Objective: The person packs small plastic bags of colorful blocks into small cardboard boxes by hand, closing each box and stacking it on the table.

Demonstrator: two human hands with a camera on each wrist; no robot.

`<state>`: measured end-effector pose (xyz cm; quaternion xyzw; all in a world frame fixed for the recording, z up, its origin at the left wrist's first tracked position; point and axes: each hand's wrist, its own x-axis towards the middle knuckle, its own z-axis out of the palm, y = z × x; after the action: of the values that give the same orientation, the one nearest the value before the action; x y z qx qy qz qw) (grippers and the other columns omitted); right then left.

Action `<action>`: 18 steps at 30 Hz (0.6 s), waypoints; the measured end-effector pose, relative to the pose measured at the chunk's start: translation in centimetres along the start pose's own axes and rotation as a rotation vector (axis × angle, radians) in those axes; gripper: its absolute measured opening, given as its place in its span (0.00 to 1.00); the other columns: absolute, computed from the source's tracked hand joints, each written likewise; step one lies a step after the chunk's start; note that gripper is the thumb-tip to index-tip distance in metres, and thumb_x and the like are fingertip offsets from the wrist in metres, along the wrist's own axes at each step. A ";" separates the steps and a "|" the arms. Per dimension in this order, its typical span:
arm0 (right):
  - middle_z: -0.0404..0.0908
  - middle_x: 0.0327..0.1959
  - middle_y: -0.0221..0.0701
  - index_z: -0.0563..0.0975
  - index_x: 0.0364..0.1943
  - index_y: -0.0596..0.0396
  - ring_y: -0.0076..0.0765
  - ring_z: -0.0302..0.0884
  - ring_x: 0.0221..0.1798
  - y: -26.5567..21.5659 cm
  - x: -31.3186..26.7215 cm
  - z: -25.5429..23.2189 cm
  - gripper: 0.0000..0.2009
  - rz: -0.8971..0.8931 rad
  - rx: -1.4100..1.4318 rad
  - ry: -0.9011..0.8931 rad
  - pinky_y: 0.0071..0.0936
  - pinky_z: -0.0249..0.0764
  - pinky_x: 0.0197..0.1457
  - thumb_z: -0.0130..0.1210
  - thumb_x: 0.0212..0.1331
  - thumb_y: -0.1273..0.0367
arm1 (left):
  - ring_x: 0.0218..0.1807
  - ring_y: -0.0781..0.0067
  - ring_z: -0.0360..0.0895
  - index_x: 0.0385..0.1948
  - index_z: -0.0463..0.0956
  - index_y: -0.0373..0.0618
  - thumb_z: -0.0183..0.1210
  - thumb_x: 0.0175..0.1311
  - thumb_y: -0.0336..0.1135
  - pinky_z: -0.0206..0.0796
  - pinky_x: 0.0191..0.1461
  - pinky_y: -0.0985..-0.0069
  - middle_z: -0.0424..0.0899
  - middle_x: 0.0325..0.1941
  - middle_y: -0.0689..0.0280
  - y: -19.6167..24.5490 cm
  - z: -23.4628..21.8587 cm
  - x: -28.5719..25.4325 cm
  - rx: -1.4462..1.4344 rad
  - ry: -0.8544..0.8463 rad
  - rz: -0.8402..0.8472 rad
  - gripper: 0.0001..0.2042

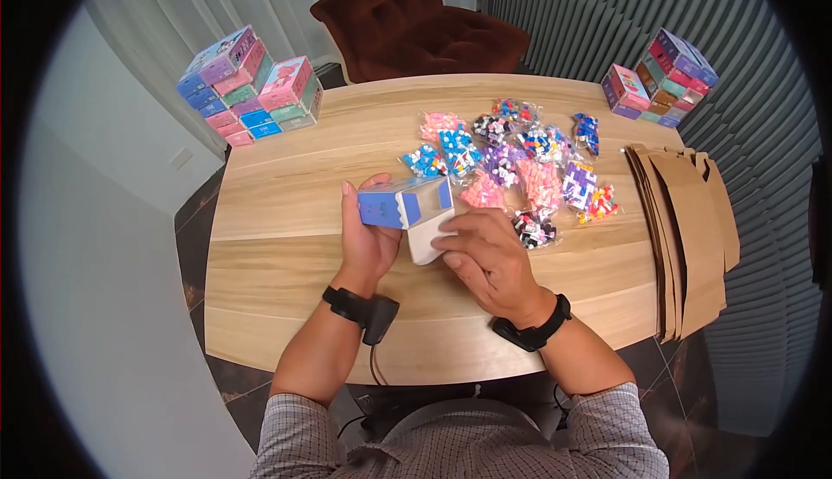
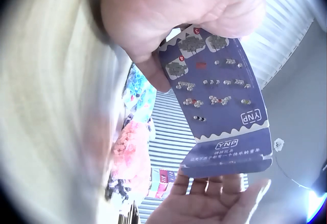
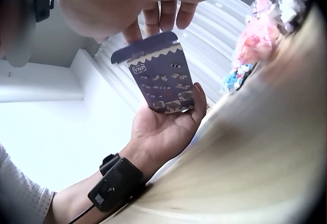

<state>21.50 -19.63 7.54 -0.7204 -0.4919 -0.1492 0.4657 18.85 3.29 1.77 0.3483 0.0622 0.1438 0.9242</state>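
Note:
A small blue-purple cardboard box [image 1: 381, 208] is held above the table in my left hand [image 1: 368, 249], fingers and thumb round its closed end. Its open end points toward my right hand [image 1: 494, 262], where a long flap [image 1: 428, 238] with a pale inside hangs out. The right fingers rest against the inside of that flap, and the thumb stands apart from it. Brick pictures and YNP lettering cover the box's printed face [image 2: 219, 96] in the left wrist view. What lies inside the box is hidden.
Beyond the hands lie several clear bags of small coloured bricks [image 1: 539, 180] on the wooden table [image 1: 277, 193]. Stacked boxes stand at the back left [image 1: 243, 89] and back right [image 1: 667, 76]. Flat brown paper bags [image 1: 689, 236] lie along the right edge; a brown chair [image 1: 416, 24] stands behind.

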 end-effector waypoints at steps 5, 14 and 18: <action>0.83 0.47 0.40 0.85 0.52 0.58 0.50 0.78 0.51 -0.4 -0.2 1.0 0.14 0.145 0.054 0.119 0.42 0.74 0.58 0.67 0.62 0.73 | 0.62 0.59 0.81 0.61 0.73 0.43 0.38 0.83 0.63 0.73 0.67 0.60 0.84 0.58 0.56 -0.4 0.5 -0.2 0.062 -0.040 -0.037 0.31; 0.81 0.47 0.36 0.85 0.55 0.55 0.45 0.74 0.48 -1.2 -0.1 0.5 0.18 0.004 -0.040 0.105 0.41 0.72 0.54 0.68 0.59 0.72 | 0.62 0.57 0.81 0.61 0.73 0.40 0.37 0.84 0.63 0.72 0.69 0.61 0.83 0.58 0.52 -0.7 0.4 -0.4 0.115 -0.110 -0.028 0.32; 0.83 0.50 0.32 0.85 0.55 0.53 0.44 0.75 0.49 -1.3 0.2 0.3 0.18 -0.071 -0.129 0.070 0.41 0.71 0.55 0.68 0.58 0.72 | 0.61 0.57 0.81 0.61 0.73 0.40 0.36 0.83 0.64 0.72 0.69 0.61 0.83 0.58 0.52 -0.8 0.3 -0.3 0.152 -0.107 -0.017 0.33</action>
<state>20.42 -19.14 8.22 -0.7255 -0.4897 -0.2220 0.4297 18.80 2.43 1.50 0.4240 0.0263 0.1120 0.8983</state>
